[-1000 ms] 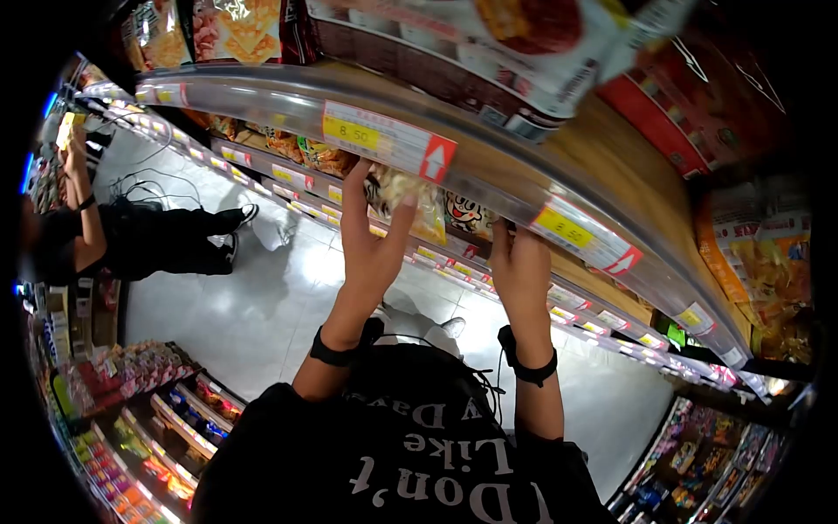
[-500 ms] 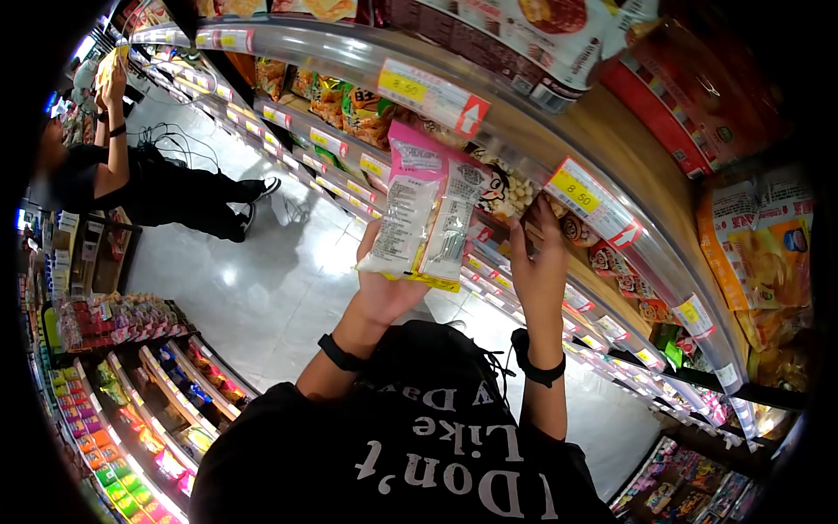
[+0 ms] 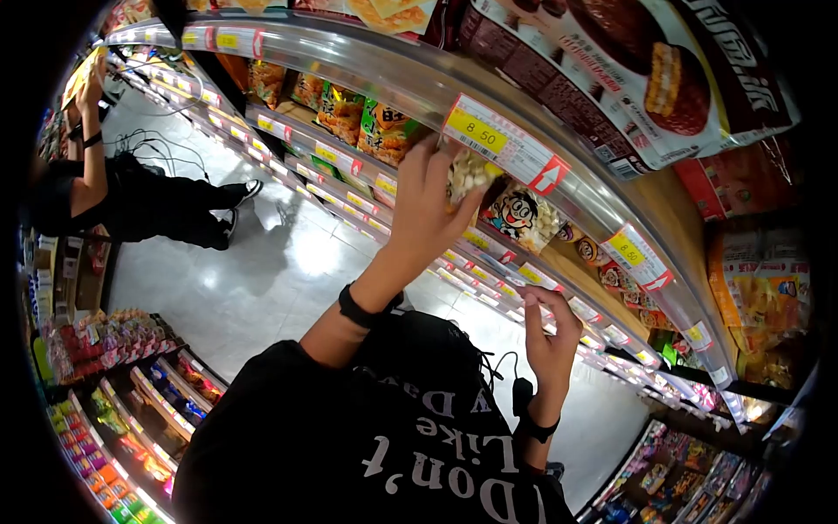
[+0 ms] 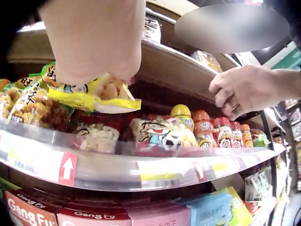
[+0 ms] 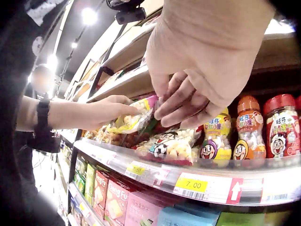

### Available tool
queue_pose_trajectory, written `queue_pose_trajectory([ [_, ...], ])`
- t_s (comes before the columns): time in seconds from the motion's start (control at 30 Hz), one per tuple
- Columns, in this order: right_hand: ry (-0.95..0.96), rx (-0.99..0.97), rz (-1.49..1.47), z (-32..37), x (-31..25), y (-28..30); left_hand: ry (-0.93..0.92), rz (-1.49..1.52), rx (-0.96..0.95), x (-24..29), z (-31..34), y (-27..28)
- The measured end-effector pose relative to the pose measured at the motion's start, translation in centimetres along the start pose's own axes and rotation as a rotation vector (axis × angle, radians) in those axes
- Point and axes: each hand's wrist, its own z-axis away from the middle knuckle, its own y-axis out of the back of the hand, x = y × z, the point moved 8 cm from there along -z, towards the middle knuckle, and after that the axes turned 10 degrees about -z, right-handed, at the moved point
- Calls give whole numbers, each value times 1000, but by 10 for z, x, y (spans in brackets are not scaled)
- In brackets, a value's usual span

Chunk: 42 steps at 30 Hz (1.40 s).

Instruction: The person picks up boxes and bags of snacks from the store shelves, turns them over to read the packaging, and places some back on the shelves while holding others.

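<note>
My left hand (image 3: 423, 210) reaches in at the shelf and grips a yellow-edged snack bag (image 3: 468, 177). Seen from the left wrist, the bag (image 4: 94, 94) hangs below the left hand (image 4: 99, 42), above the front lip and beside orange-and-green bags (image 4: 35, 101). A similar bag with a cartoon face (image 3: 517, 216) lies on the shelf to its right. My right hand (image 3: 552, 341) is away from the shelf in the head view, fingers loosely bent and empty. The right wrist view has the right hand (image 5: 202, 66) in front, with the held bag (image 5: 134, 115) beyond.
Capped snack jars (image 5: 249, 127) stand right of the bags. A clear curved lip with price tags (image 3: 506, 144) edges the shelf above; large packs (image 3: 646, 79) sit on it. Boxes (image 5: 115, 200) fill the shelf below. Another person (image 3: 131, 205) stands in the aisle at left.
The bag, out in front of the shelf with its printed back showing half a second ago, is now up at the shelf in my left hand. My right hand has drawn back from the shelf edge.
</note>
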Motion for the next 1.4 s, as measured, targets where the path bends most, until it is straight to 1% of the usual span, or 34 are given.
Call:
queue_pose_trajectory([
  [0.07,82,-122,49,5,1,-16,-6,2,-2,-20,1,-22],
  [0.13,95,-154,54,7,0,-32,-24,-19,-18,-34,1,-38],
  [0.17,88,-169,64,9,-1,-39,-75,-37,-122,-39,5,-48],
  [0.2,93,-186,71,8,-2,-47,-75,-31,-122,-40,2,-48],
  [0.27,95,-190,108,9,-2,-61,-42,85,-103,-40,2,-46],
  [0.3,60,-189,74,8,0,-69,-6,212,-113,-44,0,-47],
  [0.33,25,-186,37,7,1,-77,-5,216,-129,-44,1,-45],
  [0.4,108,-203,77,0,-1,-98,54,304,-213,-50,2,-49],
  [0.47,197,-238,135,-10,-17,-118,31,312,-204,-53,-1,-40],
  [0.53,193,-238,131,-17,-31,-133,43,408,-244,-54,-2,-19],
  [0.57,191,-236,123,-22,-35,-139,-64,283,-198,-50,-5,6],
  [0.6,198,-233,123,-25,-37,-142,-69,283,-193,-63,-2,19],
  [0.67,212,-209,144,-29,-36,-149,-152,329,-96,-85,2,48],
  [0.73,221,-181,134,-27,-29,-155,-44,99,81,-103,-7,75],
  [0.77,189,-203,131,-25,-26,-159,0,35,85,-114,-13,79],
  [0.8,156,-226,129,-23,-23,-163,-8,45,74,-115,-15,78],
  [0.87,157,-260,156,-17,-26,-171,105,54,-14,-127,-20,67],
  [0.97,-36,-318,-2,-8,-26,-177,131,16,-62,-126,-25,54],
  [1.0,-36,-312,4,-7,-29,-175,148,-10,-85,-125,-24,49],
  [1.07,-57,-304,-72,-4,-31,-171,167,-9,-60,-131,-25,45],
  [1.1,-127,-286,-102,-2,-31,-168,150,36,-40,-130,-26,46],
  [1.13,-78,-270,-105,0,-29,-164,131,78,-20,-128,-27,47],
  [1.2,-128,-237,-159,6,-20,-156,117,116,-22,-122,-31,46],
  [1.27,-98,-216,-146,10,-20,-149,111,152,54,-116,-35,53],
  [1.3,-101,-208,-155,12,-19,-147,179,264,21,-115,-37,54],
  [1.33,-103,-200,-160,14,-19,-143,174,266,20,-112,-37,57],
  [1.4,-99,-192,-169,19,-19,-137,221,346,-65,-113,-34,60],
])
